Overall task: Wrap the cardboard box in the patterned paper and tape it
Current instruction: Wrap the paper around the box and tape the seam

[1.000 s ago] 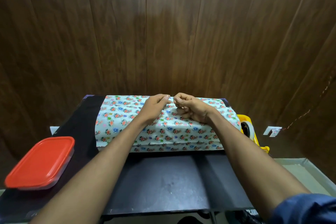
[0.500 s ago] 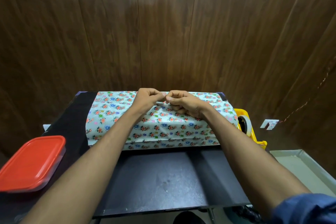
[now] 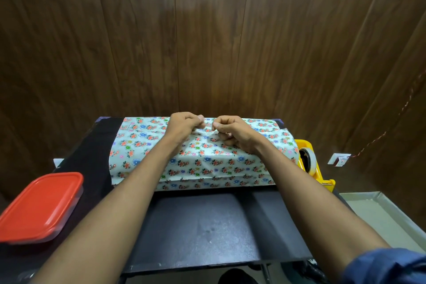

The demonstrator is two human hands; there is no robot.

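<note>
Floral patterned paper [image 3: 207,163] covers the box at the bench's [image 3: 207,226] far edge; left hand [image 3: 184,125] and right hand [image 3: 232,131] pinch a strip atop it. Bare front half.

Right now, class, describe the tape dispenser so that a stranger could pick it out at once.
Start at the black table and find the floral-wrapped box lying across its far side. Just past the box's right end, at the table's right edge, sits the tape dispenser. It is the only yellow thing there, and it holds a pale roll of tape.
</note>
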